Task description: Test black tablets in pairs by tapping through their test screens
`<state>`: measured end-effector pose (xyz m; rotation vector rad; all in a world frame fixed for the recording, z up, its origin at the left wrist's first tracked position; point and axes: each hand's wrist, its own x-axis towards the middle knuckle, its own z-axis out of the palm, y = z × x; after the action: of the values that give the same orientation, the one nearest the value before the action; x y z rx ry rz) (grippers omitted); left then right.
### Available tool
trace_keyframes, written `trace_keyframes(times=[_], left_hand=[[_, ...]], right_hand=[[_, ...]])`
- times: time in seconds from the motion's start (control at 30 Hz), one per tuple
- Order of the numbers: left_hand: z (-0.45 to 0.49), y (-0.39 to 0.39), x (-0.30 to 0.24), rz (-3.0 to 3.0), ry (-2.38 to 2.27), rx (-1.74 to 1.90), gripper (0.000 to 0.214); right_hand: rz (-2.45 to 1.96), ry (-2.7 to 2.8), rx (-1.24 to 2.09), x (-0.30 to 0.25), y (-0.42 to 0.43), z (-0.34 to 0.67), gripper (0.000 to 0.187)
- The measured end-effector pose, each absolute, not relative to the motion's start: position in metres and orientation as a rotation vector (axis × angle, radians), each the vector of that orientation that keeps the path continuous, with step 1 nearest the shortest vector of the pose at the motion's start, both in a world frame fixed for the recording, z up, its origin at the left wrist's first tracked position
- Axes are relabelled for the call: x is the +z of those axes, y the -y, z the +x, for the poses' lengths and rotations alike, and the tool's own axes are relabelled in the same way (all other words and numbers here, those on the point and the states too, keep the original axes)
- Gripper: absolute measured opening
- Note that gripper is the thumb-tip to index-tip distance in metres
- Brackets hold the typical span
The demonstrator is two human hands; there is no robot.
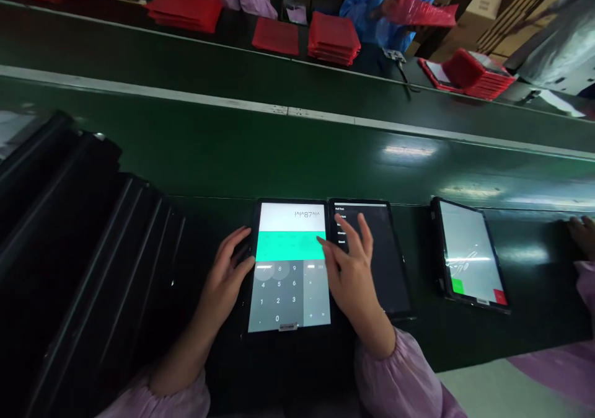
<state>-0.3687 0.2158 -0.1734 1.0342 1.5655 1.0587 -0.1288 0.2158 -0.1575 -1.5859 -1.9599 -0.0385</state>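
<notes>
A tablet (317,294) lies in front of me with a calculator on its screen: a white display strip on top, a bright green band, grey number keys below. My left hand (225,275) is at its left edge, thumb and index finger apart, their tips touching the frame. Over the tablet's right side, my right hand (354,269) points its index fingertip at the green band, the other fingers spread and raised. Partly behind that hand lies a second tablet (385,263), its dark screen showing a short text menu.
Black tablets or cases (93,250) stand stacked at my left. To the right, another tablet (469,244) rests on more devices, near a co-worker's hand (583,235). Across the green bench, red pouches (332,36) lie in piles before co-workers. A pale rail (186,98) crosses the bench.
</notes>
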Motion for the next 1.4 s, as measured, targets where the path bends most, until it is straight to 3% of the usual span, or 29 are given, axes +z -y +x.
trace_keyframes(times=[0.33, 0.53, 0.77, 1.13, 1.4], left_hand=[[-0.350, -0.242, -0.181, 1.012, -1.552, 1.333, 0.037], [-0.345, -0.270, -0.183, 1.026, -1.548, 1.350, 0.044], [-0.341, -0.281, -0.186, 1.041, -1.564, 1.340, 0.054], [-0.339, -0.274, -0.178, 0.974, -1.561, 1.368, 0.041], [-0.345, -0.276, -0.182, 0.999, -1.560, 1.356, 0.039]], right_hand=[[-1.699, 1.768, -0.121, -0.157, -0.229, -0.050, 0.050], [-1.768, 1.455, 0.272, -0.144, -0.229, 0.009, 0.058], [-1.662, 0.875, 0.723, -0.165, -0.235, 0.039, 0.059], [-1.708, 0.877, 0.609, -0.158, -0.232, 0.029, 0.054], [-1.695, 1.227, 0.438, -0.142, -0.230, 0.019, 0.042]])
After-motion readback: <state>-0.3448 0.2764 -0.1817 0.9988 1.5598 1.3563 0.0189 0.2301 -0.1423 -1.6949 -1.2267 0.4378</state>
